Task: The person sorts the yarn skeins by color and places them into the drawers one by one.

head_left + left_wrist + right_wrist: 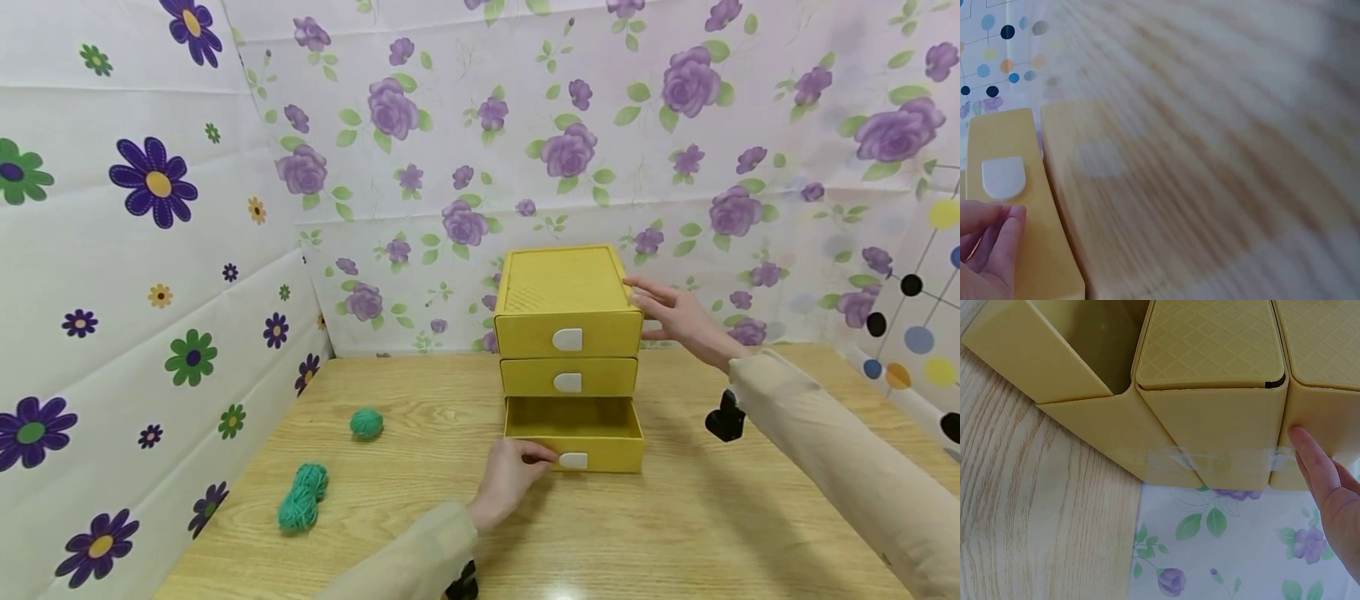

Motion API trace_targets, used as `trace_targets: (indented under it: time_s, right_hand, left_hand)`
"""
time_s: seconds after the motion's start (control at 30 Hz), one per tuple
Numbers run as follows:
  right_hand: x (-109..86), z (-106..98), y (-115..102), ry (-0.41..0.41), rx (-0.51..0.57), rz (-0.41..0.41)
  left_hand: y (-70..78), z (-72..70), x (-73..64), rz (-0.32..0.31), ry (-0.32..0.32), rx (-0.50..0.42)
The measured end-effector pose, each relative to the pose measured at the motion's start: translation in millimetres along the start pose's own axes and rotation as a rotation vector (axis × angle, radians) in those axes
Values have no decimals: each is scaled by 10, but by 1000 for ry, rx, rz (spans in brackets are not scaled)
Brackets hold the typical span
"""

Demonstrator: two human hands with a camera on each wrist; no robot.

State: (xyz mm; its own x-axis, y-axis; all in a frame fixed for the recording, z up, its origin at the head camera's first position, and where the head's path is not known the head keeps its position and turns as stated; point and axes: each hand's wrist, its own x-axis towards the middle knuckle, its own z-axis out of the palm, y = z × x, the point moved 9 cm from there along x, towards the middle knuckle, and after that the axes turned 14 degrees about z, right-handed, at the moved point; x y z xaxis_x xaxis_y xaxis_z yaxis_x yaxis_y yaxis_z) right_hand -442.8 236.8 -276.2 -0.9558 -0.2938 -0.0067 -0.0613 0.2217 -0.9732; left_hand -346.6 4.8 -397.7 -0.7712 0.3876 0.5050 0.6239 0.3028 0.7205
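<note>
A yellow three-tier drawer box [561,279] stands on the table, with its bottom drawer [600,455] pulled partway out. Nothing shows inside the part of that drawer I can see. My left hand [504,483] is at the drawer's front, thumb and fingertips pinching at the rounded end of its white handle [1004,177]. Most of the handle stays visible beside the fingertips. On the box's right side, my right hand [678,321] rests with fairly straight fingers [1313,456] against the upper tier. Both upper drawers are closed.
To the left on the wooden table [420,383] lie a small green yarn ball [367,423] and a twisted green yarn skein [303,497]. Flower-patterned sheeting [450,167] hangs behind the box and along the left side. Dotted sheeting [918,333] covers the right.
</note>
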Motion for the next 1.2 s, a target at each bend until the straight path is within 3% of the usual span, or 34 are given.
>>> trace_targets:
  time_s: [0.23, 0.63, 0.83, 0.93, 1.03, 1.2]
  right_hand:
    - [-4, 17, -5, -2, 3, 2]
    - [-8, 22, -9, -5, -8, -1]
    - [2, 3, 10, 5, 8, 12]
    - [10, -2, 21, 6, 13, 18]
    - [13, 2, 20, 6, 13, 20]
    - [6, 2, 5, 9, 0, 10]
  left_hand:
    - [-33, -118, -9, -29, 10, -9]
    - [117, -472, 20, 36, 74, -28]
    - [402, -681, 73, 69, 128, -112]
    - [513, -774, 80, 52, 143, -97]
    - [477, -849, 82, 37, 163, -80]
    - [162, -967, 86, 14, 198, -56]
